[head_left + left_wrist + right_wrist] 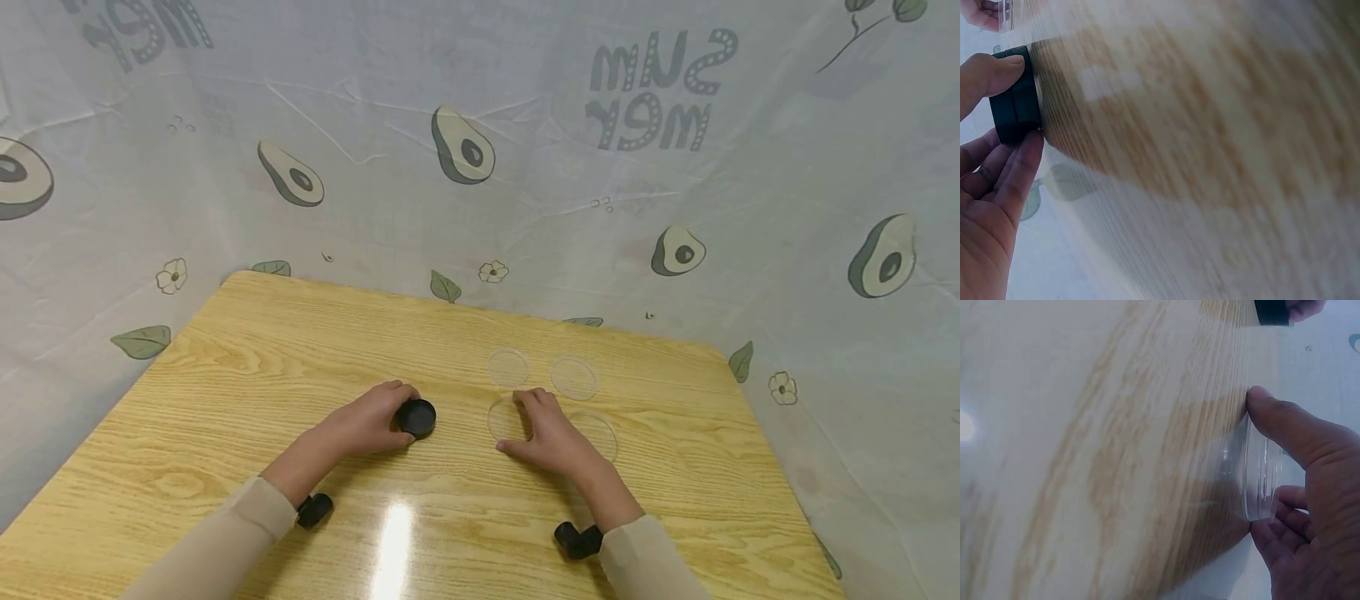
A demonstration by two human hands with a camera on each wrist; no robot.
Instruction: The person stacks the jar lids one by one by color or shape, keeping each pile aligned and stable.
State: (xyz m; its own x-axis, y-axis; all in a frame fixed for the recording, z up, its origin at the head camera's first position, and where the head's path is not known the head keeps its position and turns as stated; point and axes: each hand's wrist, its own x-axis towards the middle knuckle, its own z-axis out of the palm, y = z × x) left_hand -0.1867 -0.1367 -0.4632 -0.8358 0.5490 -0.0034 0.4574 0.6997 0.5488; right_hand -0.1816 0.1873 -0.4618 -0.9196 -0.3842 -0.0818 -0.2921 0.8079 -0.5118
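Note:
In the head view my left hand [377, 419] grips a shallow, round black dish [417, 418] on the wooden table. Thumb and fingers hold opposite sides of the black dish [1016, 97] in the left wrist view, where a seam runs round its side. My right hand [547, 433] spans a clear round dish [498, 421], thumb on the near side and fingers on the far side. The right wrist view shows this clear dish [1261, 478] low on the table between thumb and fingertips; part of it is hidden by the hand.
Two clear round dishes, one [508, 367] and another [573, 377], lie behind my right hand. A further clear dish [596, 435] lies to its right, partly covered by it. A patterned curtain [375, 167] hangs around the table [187, 442].

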